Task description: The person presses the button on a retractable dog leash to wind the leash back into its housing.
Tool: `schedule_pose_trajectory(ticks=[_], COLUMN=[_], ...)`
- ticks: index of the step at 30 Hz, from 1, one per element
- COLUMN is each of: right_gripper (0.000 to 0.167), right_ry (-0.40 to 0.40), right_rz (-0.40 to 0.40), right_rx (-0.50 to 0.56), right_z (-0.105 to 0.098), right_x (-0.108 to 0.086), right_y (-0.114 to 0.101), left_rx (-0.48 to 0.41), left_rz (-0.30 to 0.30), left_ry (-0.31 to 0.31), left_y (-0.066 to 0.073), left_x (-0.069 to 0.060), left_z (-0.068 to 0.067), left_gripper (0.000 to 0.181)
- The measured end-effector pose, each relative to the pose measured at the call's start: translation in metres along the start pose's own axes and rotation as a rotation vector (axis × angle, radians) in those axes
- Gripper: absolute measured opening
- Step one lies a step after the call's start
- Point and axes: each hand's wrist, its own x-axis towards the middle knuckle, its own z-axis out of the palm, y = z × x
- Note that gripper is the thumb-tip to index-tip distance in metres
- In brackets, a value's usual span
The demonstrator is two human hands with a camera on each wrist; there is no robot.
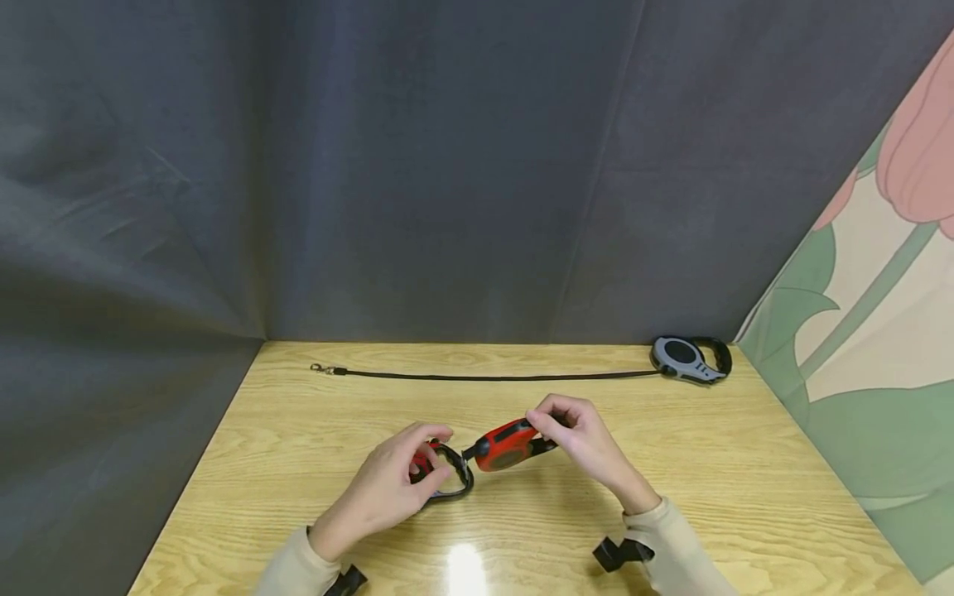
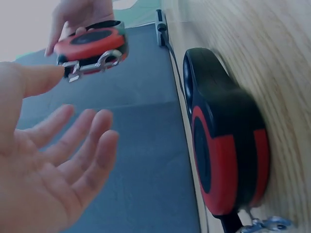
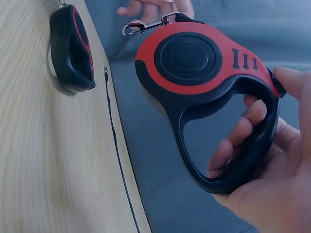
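My right hand grips the black loop handle of a red and black retractable leash, held up above the table. Its fingers curl round the handle, with the thumb by the button. A metal clip sticks out from the leash's far end. Near that clip is my left hand, fingers spread and loosely bent; whether its thumb touches the clip I cannot tell. Below the left hand, a second red and black retractable leash lies on the table, partly hidden by that hand in the head view.
At the back right of the wooden table lies a grey and black retractable leash. Its black strap stretches left along the back, ending in a metal clip. Dark cloth hangs behind; a flowered cloth hangs at the right.
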Motion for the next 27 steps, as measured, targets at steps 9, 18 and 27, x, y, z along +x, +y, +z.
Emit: schedule_pose_trajectory(ticks=[9,18,27], right_gripper=[0.037,0.046,0.048], right_ry=[0.015,-0.004,-0.023], right_rz=[0.106,0.228,0.305], right_rx=[0.057,0.221,0.236], right_z=[-0.003,0.003,0.007], right_x=[0.003,0.003,0.002], right_y=[-0.01,-0.016,-0.016], left_rx=[0.263,0.392,0.553], left_rz=[0.356,0.451,0.496], left_ry=[0.232,0.279,0.35], left_y=[0.014,0.021,0.018], left_x=[0.014,0.024,0.029], left_z=[0.023,0.043,0.045], left_gripper=[0.072,0.096,0.091])
